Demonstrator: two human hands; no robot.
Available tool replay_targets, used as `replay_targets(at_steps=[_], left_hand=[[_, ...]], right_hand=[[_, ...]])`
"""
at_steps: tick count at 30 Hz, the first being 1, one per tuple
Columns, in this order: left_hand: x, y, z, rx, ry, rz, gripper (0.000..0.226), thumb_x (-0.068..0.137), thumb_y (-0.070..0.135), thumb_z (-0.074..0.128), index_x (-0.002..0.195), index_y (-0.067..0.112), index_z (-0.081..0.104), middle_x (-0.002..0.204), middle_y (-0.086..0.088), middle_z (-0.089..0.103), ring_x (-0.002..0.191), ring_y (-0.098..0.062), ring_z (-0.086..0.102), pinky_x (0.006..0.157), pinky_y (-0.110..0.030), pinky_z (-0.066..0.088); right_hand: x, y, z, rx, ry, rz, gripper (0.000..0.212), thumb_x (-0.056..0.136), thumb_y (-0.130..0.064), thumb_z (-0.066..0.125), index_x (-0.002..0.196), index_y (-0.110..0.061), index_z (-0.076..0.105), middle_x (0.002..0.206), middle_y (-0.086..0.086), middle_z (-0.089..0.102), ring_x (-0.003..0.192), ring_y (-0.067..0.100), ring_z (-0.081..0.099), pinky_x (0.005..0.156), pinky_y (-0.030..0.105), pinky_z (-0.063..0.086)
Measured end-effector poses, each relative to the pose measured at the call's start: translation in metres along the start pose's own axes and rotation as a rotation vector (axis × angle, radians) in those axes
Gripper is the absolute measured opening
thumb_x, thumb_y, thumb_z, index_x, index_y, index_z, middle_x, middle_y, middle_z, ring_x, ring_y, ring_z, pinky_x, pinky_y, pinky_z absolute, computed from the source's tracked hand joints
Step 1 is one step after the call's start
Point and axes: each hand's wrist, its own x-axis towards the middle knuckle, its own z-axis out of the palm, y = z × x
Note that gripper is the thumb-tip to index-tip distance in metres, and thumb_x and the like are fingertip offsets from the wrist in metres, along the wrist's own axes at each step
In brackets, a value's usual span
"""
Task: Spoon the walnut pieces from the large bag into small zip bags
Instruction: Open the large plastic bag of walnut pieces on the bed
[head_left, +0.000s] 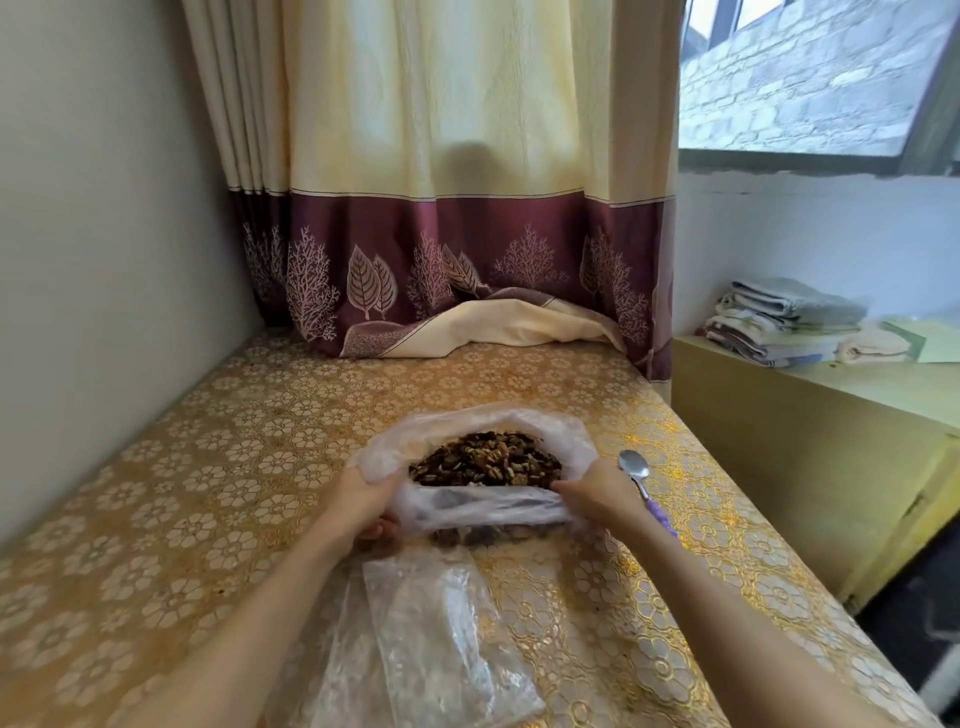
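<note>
Both hands, left (363, 501) and right (597, 499), clamp fingers on the large clear plastic bag's (483, 512) near rim, holding brown walnut pieces (488, 460). A metal purple-handled spoon (641, 480) lies at three o'clock; clear small zip bags (441, 639) lie at six.

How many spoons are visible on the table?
1. The spoon lies on the tablecloth just right of the large bag, partly behind the right hand. Others may be hidden.
</note>
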Motion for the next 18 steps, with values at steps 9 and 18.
replay_targets(at_steps=[9,18], left_hand=[[0.023,-0.002,-0.019,-1.170,-0.083,-0.367,0.016,0.098,0.007,0.035,0.105,0.005,0.050,0.104,-0.025,0.058,0.106,-0.030,0.058,0.088,-0.046,0.047],[0.043,0.023,-0.018,-1.008,-0.049,-0.266,0.019,0.096,-0.006,0.032,0.098,0.000,0.049,0.076,-0.016,0.047,0.050,-0.007,0.059,0.036,-0.019,0.045]], right_hand=[[-0.007,0.014,-0.006,1.737,-0.318,0.483,0.017,0.096,0.006,0.035,0.106,0.012,0.047,0.105,0.028,0.054,0.115,0.038,0.051,0.101,0.052,0.037],[-0.010,-0.007,0.002,1.238,-0.076,0.326,0.036,0.088,0.004,0.041,0.124,0.002,0.036,0.106,0.023,0.052,0.089,0.029,0.056,0.065,0.037,0.054]])
